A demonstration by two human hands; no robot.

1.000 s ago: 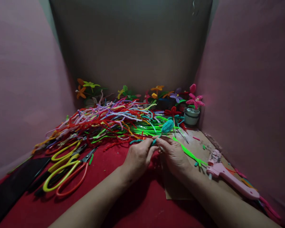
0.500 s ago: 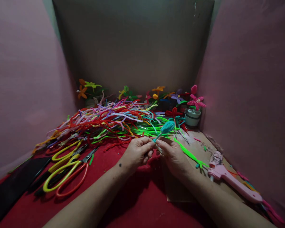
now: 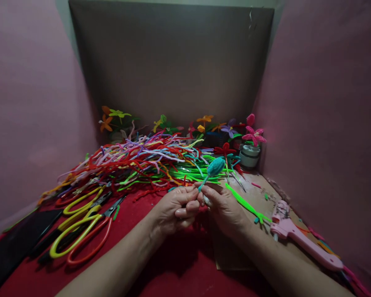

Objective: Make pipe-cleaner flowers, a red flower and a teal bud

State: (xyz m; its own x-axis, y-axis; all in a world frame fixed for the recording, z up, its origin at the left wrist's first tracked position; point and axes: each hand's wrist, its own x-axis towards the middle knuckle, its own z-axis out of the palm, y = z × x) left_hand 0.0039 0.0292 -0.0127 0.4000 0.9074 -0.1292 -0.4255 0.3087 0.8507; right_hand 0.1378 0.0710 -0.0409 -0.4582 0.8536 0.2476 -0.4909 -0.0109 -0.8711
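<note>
A teal pipe-cleaner flower bud stands tilted on a short stem above my fingertips. My right hand is closed in a pinch at the base of that stem. My left hand is pinched at the same spot, thumb and fingers closed on the teal stem. A bit of teal pipe cleaner shows just behind my left hand. Something whitish sits between the fingers of my right hand, too covered to name. Both hands meet over the red cloth, close to the edge of a cardboard sheet.
A pile of coloured pipe cleaners lies beyond my hands. Yellow-handled scissors and red-handled pliers rest at left. At right are a pink glue gun, green pipe cleaners and a pot with pink flowers.
The fingers of my left hand have shifted around the stem, and a teal strand now shows behind them. The bud has stayed nearly in place. The view has tilted slightly.
</note>
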